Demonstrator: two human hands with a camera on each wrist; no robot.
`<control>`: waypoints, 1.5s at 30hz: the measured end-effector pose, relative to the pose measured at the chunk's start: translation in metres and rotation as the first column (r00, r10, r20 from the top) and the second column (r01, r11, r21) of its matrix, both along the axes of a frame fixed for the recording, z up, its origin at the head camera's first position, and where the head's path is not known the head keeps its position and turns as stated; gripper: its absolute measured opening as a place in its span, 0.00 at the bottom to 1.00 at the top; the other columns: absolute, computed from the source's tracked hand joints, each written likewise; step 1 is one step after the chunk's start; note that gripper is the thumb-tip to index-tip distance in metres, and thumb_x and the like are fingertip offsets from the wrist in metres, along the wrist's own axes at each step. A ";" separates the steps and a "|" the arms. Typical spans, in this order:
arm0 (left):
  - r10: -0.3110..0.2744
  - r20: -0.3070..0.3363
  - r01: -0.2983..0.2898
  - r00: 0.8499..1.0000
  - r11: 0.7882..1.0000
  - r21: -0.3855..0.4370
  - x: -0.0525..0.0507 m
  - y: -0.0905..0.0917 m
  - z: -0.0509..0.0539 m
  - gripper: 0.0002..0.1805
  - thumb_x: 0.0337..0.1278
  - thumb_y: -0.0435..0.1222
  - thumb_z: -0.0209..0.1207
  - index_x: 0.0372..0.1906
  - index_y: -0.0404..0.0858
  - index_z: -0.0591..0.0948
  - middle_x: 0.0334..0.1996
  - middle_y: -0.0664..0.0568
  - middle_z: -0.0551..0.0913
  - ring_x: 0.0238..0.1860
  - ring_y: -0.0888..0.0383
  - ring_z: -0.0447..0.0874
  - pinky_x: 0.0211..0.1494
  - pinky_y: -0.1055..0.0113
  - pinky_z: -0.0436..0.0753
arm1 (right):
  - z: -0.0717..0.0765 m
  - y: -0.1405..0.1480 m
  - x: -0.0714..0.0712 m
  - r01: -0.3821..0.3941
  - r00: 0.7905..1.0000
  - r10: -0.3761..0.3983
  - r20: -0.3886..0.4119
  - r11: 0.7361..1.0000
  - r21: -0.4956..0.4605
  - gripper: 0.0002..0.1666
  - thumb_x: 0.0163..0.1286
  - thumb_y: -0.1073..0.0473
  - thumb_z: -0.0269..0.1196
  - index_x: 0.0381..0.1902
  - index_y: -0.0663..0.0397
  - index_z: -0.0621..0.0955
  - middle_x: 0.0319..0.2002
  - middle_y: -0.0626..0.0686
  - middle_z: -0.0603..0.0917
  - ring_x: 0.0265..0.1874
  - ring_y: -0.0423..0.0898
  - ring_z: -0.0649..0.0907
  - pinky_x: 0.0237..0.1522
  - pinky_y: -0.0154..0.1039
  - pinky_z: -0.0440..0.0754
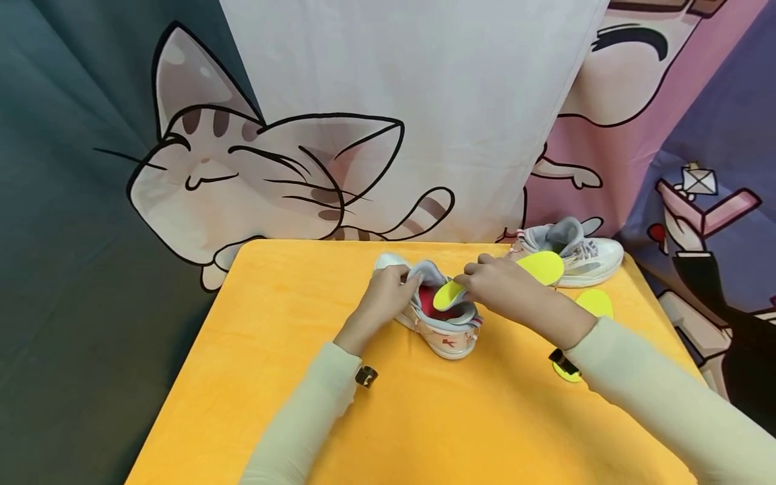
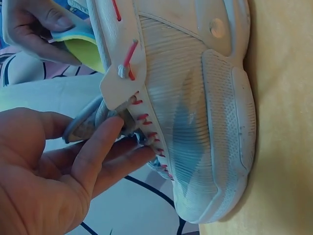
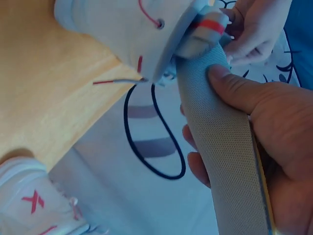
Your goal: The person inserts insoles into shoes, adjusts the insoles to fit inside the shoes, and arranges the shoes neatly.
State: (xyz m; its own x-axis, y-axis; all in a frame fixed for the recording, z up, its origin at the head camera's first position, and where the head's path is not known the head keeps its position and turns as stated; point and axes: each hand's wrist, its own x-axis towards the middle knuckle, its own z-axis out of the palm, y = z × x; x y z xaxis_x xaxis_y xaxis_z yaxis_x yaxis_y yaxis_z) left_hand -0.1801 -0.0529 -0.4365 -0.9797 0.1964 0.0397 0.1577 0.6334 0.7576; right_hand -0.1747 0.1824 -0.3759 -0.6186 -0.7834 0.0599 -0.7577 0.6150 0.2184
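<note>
White shoes, two in all, sit on a yellow-topped table (image 1: 273,323). The nearer shoe (image 1: 445,341) bears a red heel logo too small to read; the left hand's (image 1: 388,291) grip pinches its tongue (image 2: 85,122). The right hand's (image 1: 503,286) grip curls around a yellow-faced insole (image 1: 541,267), one end at the shoe's mouth. The farther shoe (image 1: 597,263), partly blocked, shows a red X-like mark. Another yellow piece (image 1: 596,303) lies half-hidden under the right forearm (image 1: 560,315).

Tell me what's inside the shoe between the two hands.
A red surface shows inside the shoe, with the end of a yellow insole at its opening. The upper hides whatever lies toward the toe.
</note>
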 end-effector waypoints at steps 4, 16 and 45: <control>-0.018 0.009 0.017 1.000 1.000 0.025 0.000 -0.004 -0.002 0.20 0.78 0.44 0.54 0.26 0.41 0.78 0.14 0.56 0.66 0.16 0.63 0.64 0.20 0.72 0.64 | -0.005 -0.013 0.000 -0.015 0.998 0.019 -0.055 0.998 0.065 0.15 0.63 0.50 0.75 0.43 0.52 0.90 0.34 0.53 0.88 0.30 0.53 0.80 0.31 0.43 0.84; -0.042 0.027 0.041 0.999 0.998 0.037 0.000 -0.008 -0.003 0.20 0.80 0.43 0.50 0.31 0.37 0.81 0.14 0.55 0.69 0.15 0.62 0.65 0.20 0.71 0.65 | -0.023 -0.038 -0.006 0.043 0.999 -0.043 0.012 0.998 0.050 0.08 0.69 0.57 0.71 0.35 0.56 0.89 0.32 0.55 0.88 0.29 0.53 0.80 0.31 0.43 0.85; -0.024 0.016 0.023 1.000 0.999 0.039 0.000 -0.006 -0.008 0.18 0.79 0.44 0.50 0.32 0.41 0.82 0.15 0.54 0.75 0.15 0.62 0.70 0.21 0.70 0.70 | -0.045 -0.068 -0.001 0.253 0.967 -0.253 0.035 0.967 0.008 0.23 0.67 0.44 0.72 0.37 0.61 0.87 0.37 0.62 0.82 0.32 0.57 0.81 0.26 0.48 0.88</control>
State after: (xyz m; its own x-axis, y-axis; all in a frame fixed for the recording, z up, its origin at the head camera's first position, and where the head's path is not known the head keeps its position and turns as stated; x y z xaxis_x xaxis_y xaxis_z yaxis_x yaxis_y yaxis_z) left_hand -0.1798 -0.0590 -0.4444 -0.9754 0.2181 0.0318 0.1597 0.6000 0.7839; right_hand -0.1762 0.1145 -0.4206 -0.7984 -0.6013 0.0318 -0.5848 0.7870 0.1967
